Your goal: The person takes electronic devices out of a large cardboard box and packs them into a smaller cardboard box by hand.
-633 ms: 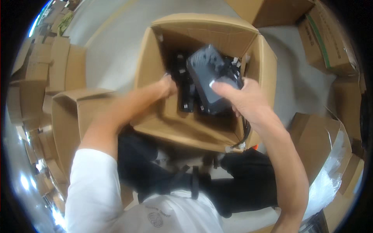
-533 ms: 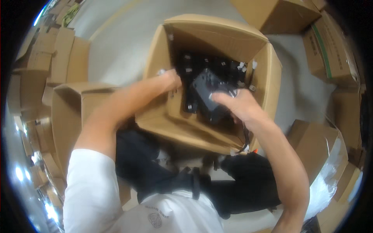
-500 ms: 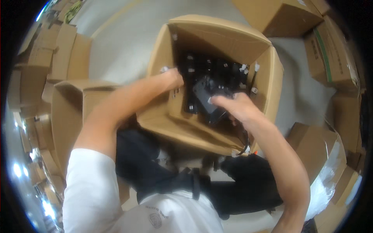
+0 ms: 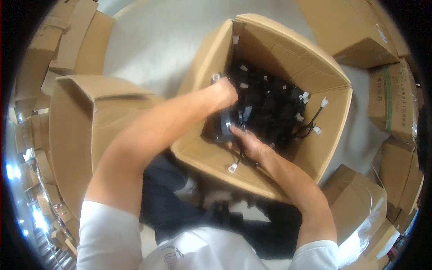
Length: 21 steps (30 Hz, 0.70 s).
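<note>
We are holding both bare forearms over a tall, open-topped brown cardboard carton (image 4: 292,54), elbows bending outward. Our left forearm is crossing the carton's left wall, and our left hand (image 4: 225,93) is showing its back, its fingers curling tightly out of sight; we are not able to tell what, if anything, that grip is having hold of. A small white plastic plug (image 4: 216,77) is sitting just beside it. Our right forearm is crossing the near wall from the lower right, wrist pointing up and left, and our right hand (image 4: 250,146) is closing its grip on a dark, flat rectangular block (image 4: 221,131), thumb pressing its upper face and fingers mostly hiding. That block is sitting within the carton near the left wall, below our left hand. A white plug on a black cable (image 4: 232,168) is hanging against the near wall, while a heap of black parts (image 4: 272,101) is covering the bottom.
</note>
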Tool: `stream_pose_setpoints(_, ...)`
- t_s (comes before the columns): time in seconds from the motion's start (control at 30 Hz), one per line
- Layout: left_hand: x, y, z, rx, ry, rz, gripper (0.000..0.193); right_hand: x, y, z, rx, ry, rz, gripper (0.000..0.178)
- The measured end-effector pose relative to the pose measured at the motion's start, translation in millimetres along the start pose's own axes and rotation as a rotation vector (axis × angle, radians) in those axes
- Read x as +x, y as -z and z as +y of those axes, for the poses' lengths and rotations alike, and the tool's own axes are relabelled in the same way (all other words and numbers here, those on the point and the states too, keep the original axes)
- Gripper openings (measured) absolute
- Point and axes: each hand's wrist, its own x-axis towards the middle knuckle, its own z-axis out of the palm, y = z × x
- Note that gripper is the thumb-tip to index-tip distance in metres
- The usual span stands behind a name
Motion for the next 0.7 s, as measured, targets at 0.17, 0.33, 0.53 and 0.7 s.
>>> stream_pose_setpoints(0.17, 3.2, 1.9, -3.5, -0.063, 0.027, -0.033, 0.021, -1.7, 0.9, 1.3, 0.030, -0.119, -0.110, 0.053)
stream_pose_setpoints(0.33, 0.3, 6.6, 1.7, -0.084, 0.022, -0.050, 0.022, -1.9, 3.7, -0.6, 0.100, -0.106, -0.159, 0.050)
stream_pose_setpoints(0.53, -0.1, 2.8, -2.0, -0.120, 0.065, -0.020, 0.023, 4.1, -16.6, -0.1, 0.116, -0.147, -0.083, 0.042)
stream_pose_setpoints(0.7, -9.3, 2.9, 6.4, -0.114, 0.026, 0.020, 0.021, 42.4, -5.1, 23.7, -0.021, -0.099, -0.090, 0.037)
